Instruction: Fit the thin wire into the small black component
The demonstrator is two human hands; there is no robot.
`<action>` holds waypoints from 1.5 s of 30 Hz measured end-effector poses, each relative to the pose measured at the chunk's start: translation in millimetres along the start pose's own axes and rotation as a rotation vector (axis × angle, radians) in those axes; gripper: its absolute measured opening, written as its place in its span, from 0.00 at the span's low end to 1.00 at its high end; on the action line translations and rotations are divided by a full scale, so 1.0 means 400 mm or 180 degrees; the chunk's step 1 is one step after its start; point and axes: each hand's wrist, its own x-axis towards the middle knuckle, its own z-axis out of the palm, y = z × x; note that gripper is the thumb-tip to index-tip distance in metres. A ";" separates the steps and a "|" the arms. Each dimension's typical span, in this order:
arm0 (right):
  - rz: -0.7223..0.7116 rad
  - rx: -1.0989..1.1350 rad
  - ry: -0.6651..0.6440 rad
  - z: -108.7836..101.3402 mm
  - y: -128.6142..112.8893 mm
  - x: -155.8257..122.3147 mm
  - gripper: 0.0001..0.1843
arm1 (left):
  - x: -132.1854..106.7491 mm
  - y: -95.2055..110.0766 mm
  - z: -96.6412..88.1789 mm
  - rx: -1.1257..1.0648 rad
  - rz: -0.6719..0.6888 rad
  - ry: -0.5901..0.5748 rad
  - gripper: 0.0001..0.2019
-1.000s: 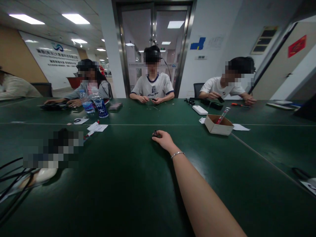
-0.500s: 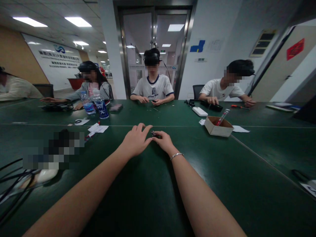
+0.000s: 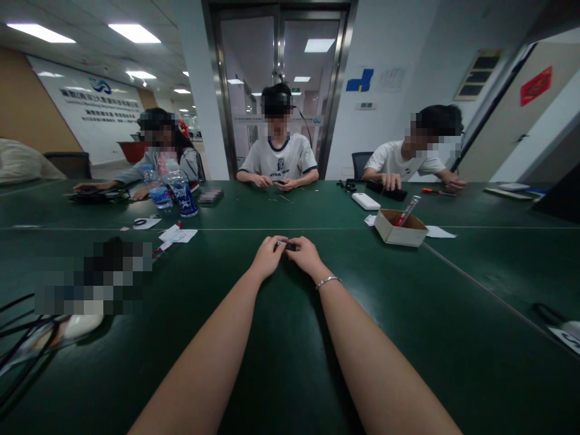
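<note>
A small dark object [image 3: 290,246] with a shiny metal end lies between my two hands at the middle of the table; its exact kind is too small to make out. My right hand [image 3: 308,256], below a silver bracelet [image 3: 328,281], is closed round its right part. At the shiny left end, my left hand [image 3: 266,257] has its fingers curled in and touching it. Fingers of both hands cover much of the object, and the hands nearly meet.
The green table [image 3: 281,338] spreads all round my arms. A small cardboard box [image 3: 399,234] holding a red-and-clear tube stands ahead right, near a white power bank [image 3: 366,202]. Paper scraps [image 3: 179,233], plastic bottles [image 3: 185,196] and cables [image 3: 22,329] are leftward. Several people sit opposite.
My left hand has moved right and down from beside the object, its spread fingers now closed on the shiny end. The right hand still holds the object, which now lies more level.
</note>
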 end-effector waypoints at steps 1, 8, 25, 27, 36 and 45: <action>0.0105 0.0297 -0.0132 -0.004 -0.002 0.000 0.13 | 0.000 -0.003 0.000 -0.0131 -0.0003 0.0059 0.11; 0.0486 0.1698 -0.0333 -0.031 -0.006 0.004 0.10 | 0.001 0.010 -0.003 -0.0667 -0.0240 0.0260 0.06; 0.0754 0.2572 -0.0406 -0.048 -0.003 -0.006 0.12 | 0.012 -0.026 -0.010 -0.0562 -0.0486 0.0201 0.15; 0.0733 0.2545 -0.0476 -0.049 -0.002 -0.006 0.13 | 0.012 -0.022 -0.013 -0.0547 -0.0570 0.0176 0.15; 0.0574 0.2306 -0.0659 -0.053 0.001 -0.007 0.18 | 0.002 0.011 -0.039 0.0067 -0.0754 0.0113 0.22; 0.0830 0.2398 -0.0639 -0.053 -0.013 -0.006 0.09 | -0.008 0.019 -0.035 0.0305 -0.0584 0.0241 0.21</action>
